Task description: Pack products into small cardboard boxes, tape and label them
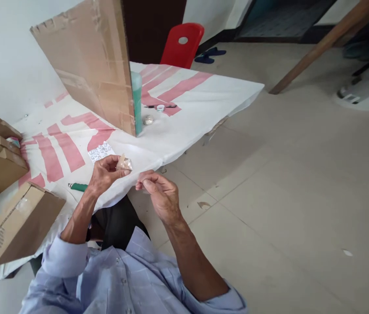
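Note:
My left hand [104,175] is closed on a small clear plastic packet [125,163], pinched between thumb and fingers above the table's near edge. What the packet contains is too small to make out. Just right of it, past the table edge, my right hand [160,192] has its thumb and fingers pressed together. Something thin and clear may show at those fingertips, but I cannot make it out. Behind my left hand a white sheet with printed marks [101,151] lies on the cloth. A green-handled tool [77,187] rests left of my left wrist.
A large upright cardboard panel [89,65] stands on the cloth-covered table [184,126], beside a green bottle [136,104]. Behind it lie a tape roll [148,119] and a pen [170,106]. Cardboard boxes [21,222] crowd the left. A red chair [183,46] stands beyond.

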`<action>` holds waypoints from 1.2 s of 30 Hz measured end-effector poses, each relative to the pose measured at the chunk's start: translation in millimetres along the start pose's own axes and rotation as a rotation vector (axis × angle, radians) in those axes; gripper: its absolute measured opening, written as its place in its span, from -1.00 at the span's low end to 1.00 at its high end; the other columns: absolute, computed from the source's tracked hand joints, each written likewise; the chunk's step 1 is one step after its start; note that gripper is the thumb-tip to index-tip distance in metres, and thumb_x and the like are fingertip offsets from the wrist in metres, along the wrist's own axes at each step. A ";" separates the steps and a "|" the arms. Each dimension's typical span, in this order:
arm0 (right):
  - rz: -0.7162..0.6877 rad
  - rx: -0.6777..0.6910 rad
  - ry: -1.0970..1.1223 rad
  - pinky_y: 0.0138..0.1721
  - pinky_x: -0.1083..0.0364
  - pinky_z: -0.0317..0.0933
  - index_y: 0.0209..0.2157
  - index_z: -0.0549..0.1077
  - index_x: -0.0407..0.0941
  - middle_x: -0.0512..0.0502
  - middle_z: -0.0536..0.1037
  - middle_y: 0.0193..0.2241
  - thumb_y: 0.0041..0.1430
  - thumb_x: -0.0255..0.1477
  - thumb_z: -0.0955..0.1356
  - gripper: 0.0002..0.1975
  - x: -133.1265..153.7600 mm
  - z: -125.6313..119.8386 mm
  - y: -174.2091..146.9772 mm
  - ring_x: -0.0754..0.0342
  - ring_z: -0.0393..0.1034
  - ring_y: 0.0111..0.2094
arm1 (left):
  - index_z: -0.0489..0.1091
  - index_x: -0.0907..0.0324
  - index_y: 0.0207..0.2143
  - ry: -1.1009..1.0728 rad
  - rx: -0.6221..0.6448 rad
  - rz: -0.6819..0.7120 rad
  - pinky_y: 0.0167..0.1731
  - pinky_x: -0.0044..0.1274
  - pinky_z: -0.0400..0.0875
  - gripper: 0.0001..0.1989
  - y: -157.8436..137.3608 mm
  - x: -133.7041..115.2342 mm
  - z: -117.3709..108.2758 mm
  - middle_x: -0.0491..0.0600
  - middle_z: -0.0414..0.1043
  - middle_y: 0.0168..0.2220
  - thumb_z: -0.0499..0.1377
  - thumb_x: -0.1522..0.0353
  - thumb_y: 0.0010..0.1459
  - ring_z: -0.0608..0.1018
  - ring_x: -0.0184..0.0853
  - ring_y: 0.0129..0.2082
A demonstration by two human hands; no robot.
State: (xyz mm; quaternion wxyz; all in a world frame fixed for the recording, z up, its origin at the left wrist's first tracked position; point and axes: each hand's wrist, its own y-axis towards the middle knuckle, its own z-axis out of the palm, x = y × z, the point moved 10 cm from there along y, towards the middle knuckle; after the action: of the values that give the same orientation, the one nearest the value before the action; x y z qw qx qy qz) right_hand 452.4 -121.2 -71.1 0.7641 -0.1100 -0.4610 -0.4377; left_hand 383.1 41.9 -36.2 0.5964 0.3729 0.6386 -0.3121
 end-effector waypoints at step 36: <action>-1.535 1.033 -0.974 -0.21 0.02 0.56 -0.07 0.59 0.01 -0.08 0.74 -0.18 0.45 -0.54 0.38 -0.82 146.7 222.3 -195.1 0.00 0.63 -0.20 | 0.61 0.13 -0.02 0.082 -0.335 0.165 -0.50 -0.59 0.47 -0.71 -312.4 -82.7 -59.5 -0.08 0.54 -0.40 0.36 0.19 0.29 0.53 -0.38 -0.49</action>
State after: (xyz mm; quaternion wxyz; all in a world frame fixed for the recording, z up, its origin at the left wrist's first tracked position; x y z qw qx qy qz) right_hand 195.0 -193.1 122.9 -0.0336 0.3880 -0.7959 -0.4635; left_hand 87.4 -81.2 37.3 0.6473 0.3318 0.6727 -0.1358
